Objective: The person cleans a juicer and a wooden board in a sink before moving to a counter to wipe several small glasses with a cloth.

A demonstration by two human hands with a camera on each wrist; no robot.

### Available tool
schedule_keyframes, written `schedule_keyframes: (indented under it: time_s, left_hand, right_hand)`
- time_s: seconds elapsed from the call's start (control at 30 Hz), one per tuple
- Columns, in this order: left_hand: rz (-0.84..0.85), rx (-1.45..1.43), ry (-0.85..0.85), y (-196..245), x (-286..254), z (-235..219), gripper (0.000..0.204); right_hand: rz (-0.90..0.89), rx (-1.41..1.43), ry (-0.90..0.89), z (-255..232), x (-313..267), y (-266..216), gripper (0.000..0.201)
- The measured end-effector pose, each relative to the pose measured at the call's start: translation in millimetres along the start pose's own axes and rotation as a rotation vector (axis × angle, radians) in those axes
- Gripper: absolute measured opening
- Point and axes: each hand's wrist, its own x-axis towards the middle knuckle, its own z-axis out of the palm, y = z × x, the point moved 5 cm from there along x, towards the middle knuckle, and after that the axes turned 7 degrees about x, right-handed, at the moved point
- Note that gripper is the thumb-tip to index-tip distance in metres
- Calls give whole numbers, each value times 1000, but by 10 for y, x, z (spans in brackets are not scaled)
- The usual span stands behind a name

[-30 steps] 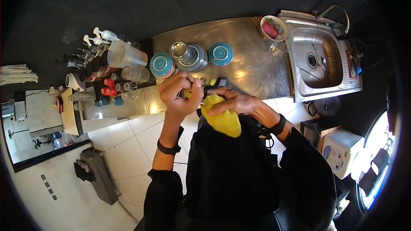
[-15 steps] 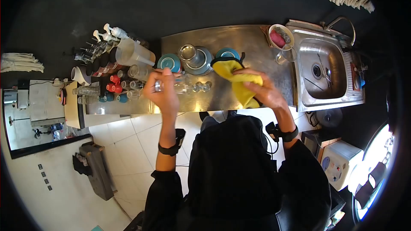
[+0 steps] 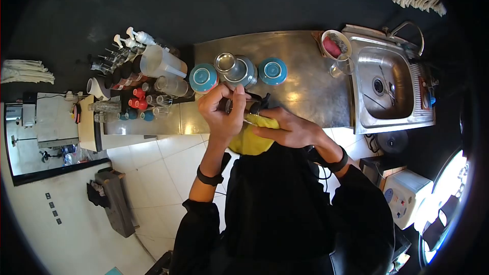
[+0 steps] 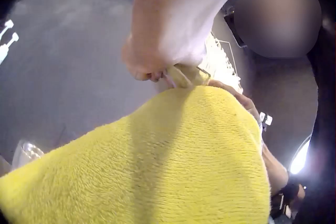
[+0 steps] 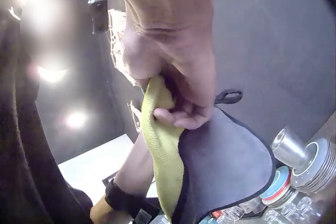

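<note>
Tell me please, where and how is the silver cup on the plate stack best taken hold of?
I would grip the silver cup round its side wall, coming from above. It looks round, shows no handle, and rises above the plate stack; blue dishes stand on both sides, so a low sideways approach seems less safe.

Counter (image 3: 316,97) runs across in front of the person, sink (image 3: 360,117) at its right end. Bowl (image 3: 348,40) just left of the sink, tumbler (image 3: 344,66) on its near side. Further left, three in a row: left stack (image 3: 204,78), middle stack (image 3: 249,74) (jar (image 3: 225,62) on top), right stack (image 3: 273,71). Pitcher (image 3: 162,62) left of those, pump bottles (image 3: 144,39) behind it. By the counter's near edge, cloth (image 3: 253,141) between left hand (image 3: 222,113) and right hand (image 3: 293,128); glass (image 4: 195,75) (mostly hidden) in the left.
</note>
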Motion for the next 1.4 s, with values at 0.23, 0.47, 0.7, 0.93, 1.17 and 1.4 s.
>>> schedule_keyframes:
  time_s: [0.23,0.47,0.7,0.93,1.17,1.4]
  left_hand:
    - [-410,-271,268,-389,-128,-122,29]
    - [-559,-443,301,-569,-279,43,29]
    - [-416,-94,265,-329,-286,98,27]
    - [-246,-14,87,-283,-280,95,28]
    - [-232,-30,91,-396,-406,51,28]
    - [-632,-419,370,-642,-431,-81,28]
  right_hand:
    - [-274,-9,335,-330,-209,-98,50]
    - [-358,382,562,-267,-241,1,44]
    - [-138,77,278,-66,-19,173,34]
    - [-90,-20,128,25,47,374,27]
    - [-57,74,78,-76,-16,362,31]
    - [-152,-5,337,-426,-188,356,87]
